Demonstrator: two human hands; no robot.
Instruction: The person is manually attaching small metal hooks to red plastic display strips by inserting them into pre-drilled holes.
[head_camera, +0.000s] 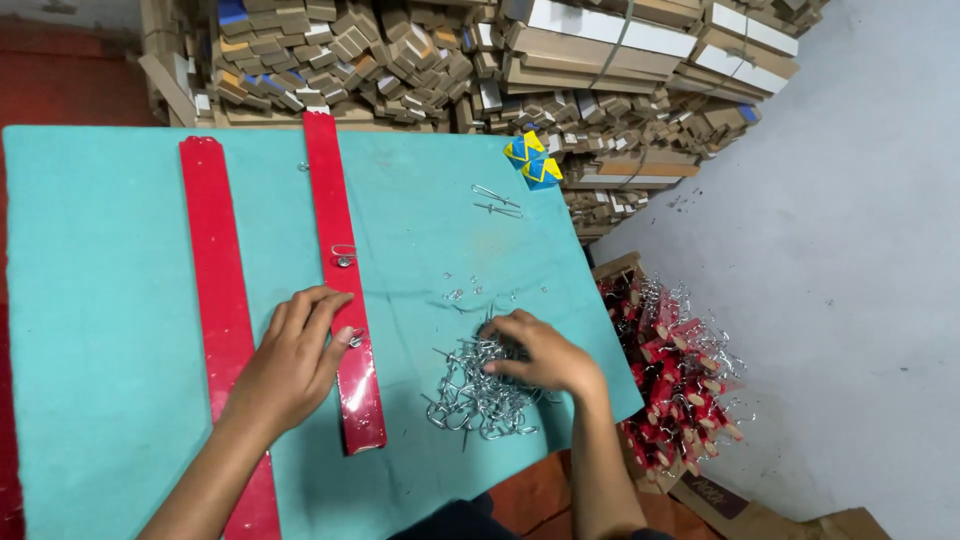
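While the left hand (295, 365) lies flat, fingers spread, on a red strip (345, 290), the right hand (540, 355) curls over the pile of metal hooks (475, 395). Its fingertips pinch hooks at the pile's top.

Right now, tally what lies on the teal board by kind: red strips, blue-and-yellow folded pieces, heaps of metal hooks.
Red strips: 2
Blue-and-yellow folded pieces: 2
Heaps of metal hooks: 1
Total: 5

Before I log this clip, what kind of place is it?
Probably a small workshop for assembly or packing. Bundled cardboard pieces are stacked behind a teal work mat, the right hand rests on a pile of metal hooks, and a box of red-handled hooks sits alongside.
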